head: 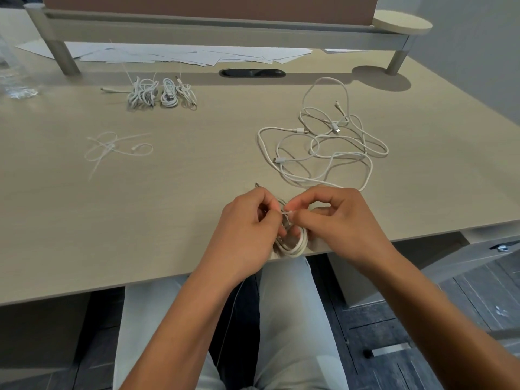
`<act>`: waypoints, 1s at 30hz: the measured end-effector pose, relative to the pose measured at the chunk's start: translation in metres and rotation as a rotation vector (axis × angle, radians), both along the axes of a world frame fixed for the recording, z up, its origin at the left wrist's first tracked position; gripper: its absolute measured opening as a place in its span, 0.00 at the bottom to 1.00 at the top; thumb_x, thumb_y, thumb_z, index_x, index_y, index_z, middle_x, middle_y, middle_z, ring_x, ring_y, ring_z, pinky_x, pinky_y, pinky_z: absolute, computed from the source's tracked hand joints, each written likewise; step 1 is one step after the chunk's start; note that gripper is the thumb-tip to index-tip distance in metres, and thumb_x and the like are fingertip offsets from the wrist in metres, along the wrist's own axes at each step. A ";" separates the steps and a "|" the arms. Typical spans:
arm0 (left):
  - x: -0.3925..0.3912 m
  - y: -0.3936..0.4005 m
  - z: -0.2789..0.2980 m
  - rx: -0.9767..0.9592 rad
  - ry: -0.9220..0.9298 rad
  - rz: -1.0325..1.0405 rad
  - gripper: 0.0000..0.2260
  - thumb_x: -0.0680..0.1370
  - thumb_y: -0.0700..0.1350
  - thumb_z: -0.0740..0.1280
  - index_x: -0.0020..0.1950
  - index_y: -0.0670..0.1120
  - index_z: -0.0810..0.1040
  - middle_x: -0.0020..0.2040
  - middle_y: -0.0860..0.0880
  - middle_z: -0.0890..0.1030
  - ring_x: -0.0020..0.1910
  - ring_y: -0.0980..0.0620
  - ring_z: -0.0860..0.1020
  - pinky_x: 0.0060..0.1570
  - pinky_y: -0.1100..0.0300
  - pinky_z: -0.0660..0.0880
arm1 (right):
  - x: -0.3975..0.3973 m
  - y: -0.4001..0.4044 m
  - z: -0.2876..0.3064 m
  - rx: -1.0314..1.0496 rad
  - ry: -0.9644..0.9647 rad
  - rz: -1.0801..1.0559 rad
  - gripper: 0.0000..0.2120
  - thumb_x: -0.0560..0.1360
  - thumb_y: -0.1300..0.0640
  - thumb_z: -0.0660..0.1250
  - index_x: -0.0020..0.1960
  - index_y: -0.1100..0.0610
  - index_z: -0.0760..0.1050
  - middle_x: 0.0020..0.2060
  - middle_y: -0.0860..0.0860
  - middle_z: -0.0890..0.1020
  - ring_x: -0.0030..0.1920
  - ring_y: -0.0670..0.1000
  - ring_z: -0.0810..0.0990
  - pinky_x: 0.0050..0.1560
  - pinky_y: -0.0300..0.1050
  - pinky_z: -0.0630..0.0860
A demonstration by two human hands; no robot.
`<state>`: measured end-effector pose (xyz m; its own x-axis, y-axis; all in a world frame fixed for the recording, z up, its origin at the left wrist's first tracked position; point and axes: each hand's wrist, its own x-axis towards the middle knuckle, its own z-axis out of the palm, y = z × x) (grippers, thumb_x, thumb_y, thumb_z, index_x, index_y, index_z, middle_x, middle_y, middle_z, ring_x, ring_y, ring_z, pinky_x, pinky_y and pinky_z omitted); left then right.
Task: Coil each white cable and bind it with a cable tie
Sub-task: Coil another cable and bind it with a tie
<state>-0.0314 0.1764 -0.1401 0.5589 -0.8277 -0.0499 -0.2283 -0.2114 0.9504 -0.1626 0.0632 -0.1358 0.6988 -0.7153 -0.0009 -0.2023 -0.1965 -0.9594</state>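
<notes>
At the near edge of the pale wood-grain worktop (168,206), the left hand (247,220) and the right hand (334,218) both had a pinching grip on a thin translucent plastic cable tie (287,213), which crossed the coiled white cable (294,244) held between them. The coil's lower loops overhung the worktop edge above the person's lap, so a slackened pinch would probably have let the coil spring open or drop off the edge. The tie's tail was too small to make out; a missed threading seemed the other risk. Far right lay a tangle of loose white cables (323,142), near enough for a trailing end to snag. Spare white cable ties (118,149) lay to the left and three bound white cable bundles (163,94) far left, with bare worktop between them.
</notes>
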 end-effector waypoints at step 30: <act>0.002 0.000 0.009 -0.028 -0.015 -0.092 0.15 0.79 0.39 0.64 0.34 0.49 0.79 0.33 0.50 0.83 0.33 0.53 0.81 0.40 0.56 0.77 | -0.002 0.003 0.021 -0.239 0.073 -0.008 0.05 0.71 0.62 0.78 0.42 0.52 0.87 0.40 0.50 0.87 0.38 0.57 0.87 0.45 0.60 0.82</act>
